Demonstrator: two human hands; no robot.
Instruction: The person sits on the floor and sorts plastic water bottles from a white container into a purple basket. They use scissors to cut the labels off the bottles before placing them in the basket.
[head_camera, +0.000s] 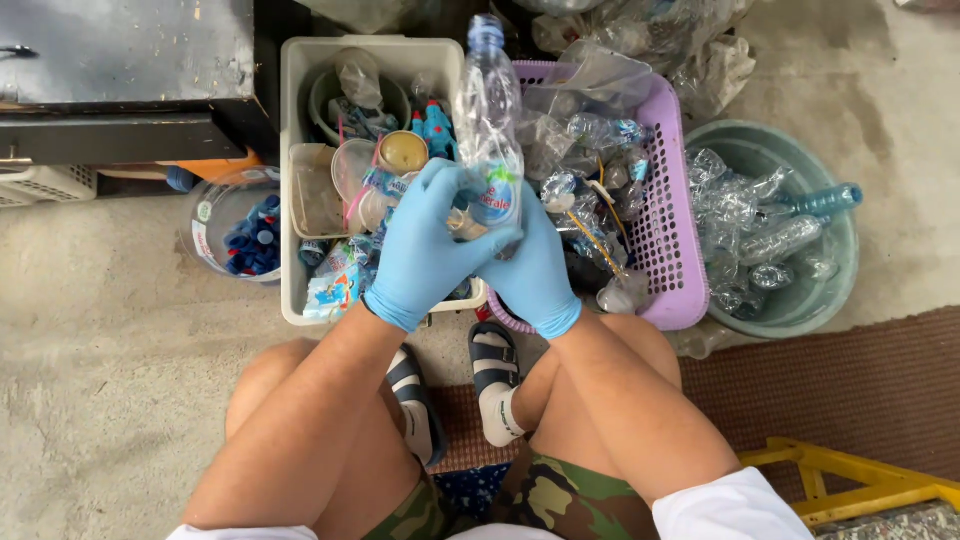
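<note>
Concrete floor (110, 330), crowded with sorting bins. Both gloved hands, left (425, 240) and right (530, 265), closed tight around one clear plastic bottle (488, 120), held above white bin (290, 150) and purple basket (668, 200).

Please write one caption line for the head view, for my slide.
Two gloved hands, left and right, hold a clear plastic bottle above sorting bins.

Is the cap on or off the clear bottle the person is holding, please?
On: a blue cap sits on the bottle, held by both gloved hands.
</note>
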